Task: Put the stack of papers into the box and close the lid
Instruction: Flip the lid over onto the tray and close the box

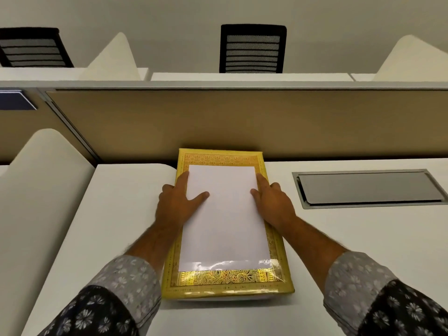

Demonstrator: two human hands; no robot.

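Fingers first: my left hand (178,204) has its thumb lying flat on top of the stack of papers (224,214) and its index finger along the left edge; the other fingers curl down beside that edge, so whether they hook under the sheets I cannot tell. Right hand (271,202) mirrors it, thumb on the top sheet, index finger along the right edge. Both hands pinch the stack at its sides, not fists, not spread free. I read this as squaring and steadying the sheets so they move as one block.

The stack sits on top of the box (228,280), a flat yellow-gold one with an ornate printed border showing all round the white sheet. The lid looks shut, papers resting on it and not inside; a glossy film or glare covers the near end. So the task looks barely begun: the stack must come off, the lid open.

Sleeves: grey floral cuffs (126,280) over dark floral fabric.

Box rests on a white desk (363,251), far end touching the tan partition (242,117). Grey cable hatch (368,189) set in the desk to the right. Beyond the partition, white desks and two black mesh chairs (252,48).
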